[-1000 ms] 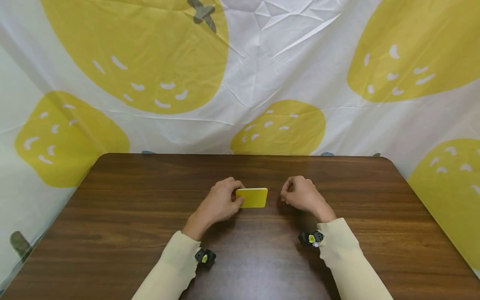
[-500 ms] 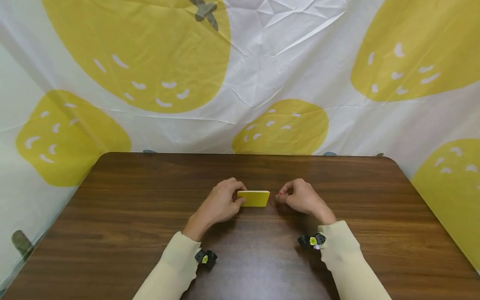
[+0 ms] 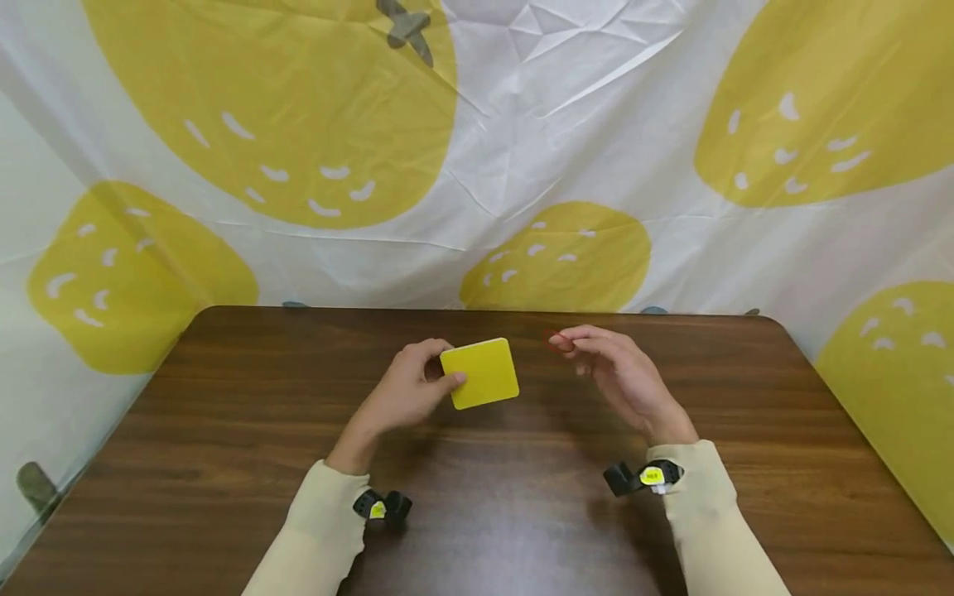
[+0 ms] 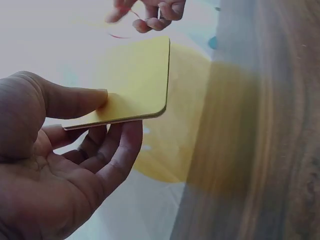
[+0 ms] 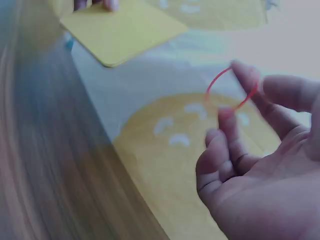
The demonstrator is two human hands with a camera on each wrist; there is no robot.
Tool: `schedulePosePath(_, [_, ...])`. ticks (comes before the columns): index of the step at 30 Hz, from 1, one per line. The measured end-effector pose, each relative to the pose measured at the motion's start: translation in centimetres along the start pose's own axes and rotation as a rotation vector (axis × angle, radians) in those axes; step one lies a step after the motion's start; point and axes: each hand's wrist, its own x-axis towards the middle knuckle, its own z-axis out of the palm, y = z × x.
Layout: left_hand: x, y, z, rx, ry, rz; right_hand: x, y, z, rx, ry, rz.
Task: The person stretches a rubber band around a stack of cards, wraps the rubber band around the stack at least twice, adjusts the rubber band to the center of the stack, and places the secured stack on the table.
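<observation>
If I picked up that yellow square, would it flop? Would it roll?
The yellow square is probably stiff: the left hand grips one side and the rest doesn't droop. It's likely light, being thin, and its flat shape shouldn't roll.

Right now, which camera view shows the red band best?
The right wrist view: the red band appears largest there, its loop held by the right hand. The head view shows it small and thin; the left wrist view shows blurred red arcs near the top edge.
</observation>
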Motion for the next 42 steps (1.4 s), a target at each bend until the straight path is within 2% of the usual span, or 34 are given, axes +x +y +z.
schedulePosePath(3, [-0.1, 0.3, -0.6, -0.055, -0.006, 0.015, -0.1, -0.3, 0.3, 0.178, -0.066, -0.062])
schedulePosePath(8, [-0.3, 1.1, -1.2, -0.092, 0.007, -0.003, 0.0, -0.3, 0.6, 0.340, -0.149, -0.121])
schedulePosePath(9, [-0.5, 1.6, -1.3, -0.098, 0.013, -0.009, 0.1, -0.3, 0.6, 0.355, -0.154, -0.136])
schedulePosePath(11, [-0.5, 1.8, -1.4, -0.118, 0.031, -0.016, 0.0, -0.4, 0.7, 0.382, -0.164, -0.174])
schedulePosePath(18, [-0.5, 1.8, -1.5, -0.186, 0.091, 0.001, -0.3, -0.8, 1.2, 0.423, -0.229, -0.352])
schedulePosePath(22, [-0.6, 2.3, -1.6, -0.209, 0.113, 0.018, -0.4, -1.2, 1.8, 0.413, -0.202, -0.404])
schedulePosePath(27, [-0.7, 2.8, -1.8, -0.244, 0.130, 0.037, -0.4, -1.8, 2.8, 0.250, -0.071, -0.442])
schedulePosePath(32, [-0.8, 3.1, -1.9, -0.308, 0.114, 0.064, -0.6, -2.4, 3.6, 0.037, 0.036, -0.387])
schedulePosePath(39, [-0.8, 3.5, -2.0, -0.431, 0.071, 0.027, -1.2, -4.1, 5.5, -0.527, 0.127, -0.341])
schedulePosePath(42, [-0.8, 3.7, -2.1, -0.468, 0.052, 0.008, -1.4, -4.6, 6.2, -0.697, 0.114, -0.327])
